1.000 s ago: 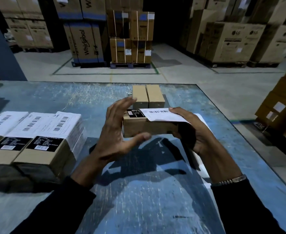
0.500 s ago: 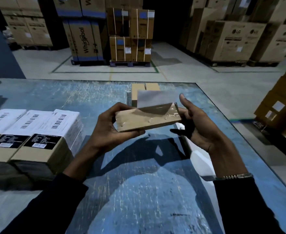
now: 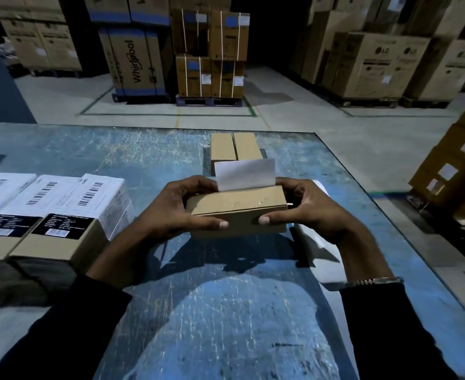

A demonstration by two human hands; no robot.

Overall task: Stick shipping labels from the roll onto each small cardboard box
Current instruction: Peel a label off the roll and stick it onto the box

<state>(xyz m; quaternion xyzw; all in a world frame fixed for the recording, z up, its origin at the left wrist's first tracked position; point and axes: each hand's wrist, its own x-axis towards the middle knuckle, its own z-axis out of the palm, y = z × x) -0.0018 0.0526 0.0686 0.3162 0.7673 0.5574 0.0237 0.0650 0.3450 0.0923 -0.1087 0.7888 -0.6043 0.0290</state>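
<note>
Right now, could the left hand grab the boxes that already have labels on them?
Probably yes, but not yet. The labelled boxes sit close beside the left hand with bare table between. That hand is busy gripping the small box, so it must let go first.

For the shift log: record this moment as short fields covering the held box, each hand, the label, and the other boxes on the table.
held box: small cardboard box, above the blue table
left hand: grip on the box's left end
right hand: grip on the box's right end
label: white label, loose flap standing up behind the box
labelled boxes: row at left
plain boxes: pair beyond the hands
</note>
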